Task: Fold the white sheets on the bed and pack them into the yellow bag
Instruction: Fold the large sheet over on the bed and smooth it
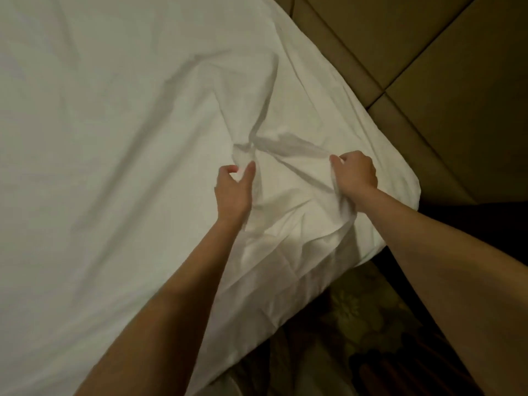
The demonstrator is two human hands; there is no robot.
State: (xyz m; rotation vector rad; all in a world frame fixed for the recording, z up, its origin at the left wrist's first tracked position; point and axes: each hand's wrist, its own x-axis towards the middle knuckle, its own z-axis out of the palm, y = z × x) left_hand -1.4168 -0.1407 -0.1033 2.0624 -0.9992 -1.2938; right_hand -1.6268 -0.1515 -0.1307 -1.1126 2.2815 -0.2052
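A white sheet [120, 132] covers the bed and fills most of the view, creased and bunched near the bed's right corner. My right hand [355, 174] grips a gathered fold of the sheet close to that corner, fingers curled round the cloth. My left hand [233, 185] is a short way to the left, thumb and fingers pinching a raised ridge of the same sheet. A taut wrinkle runs between the two hands. No yellow bag is in view.
A padded tan headboard or wall panel [428, 52] with dark seams stands beyond the bed's right edge. Patterned dark carpet [357, 324] lies below the bed corner at the lower right. The bed corner [411, 192] sits just right of my right hand.
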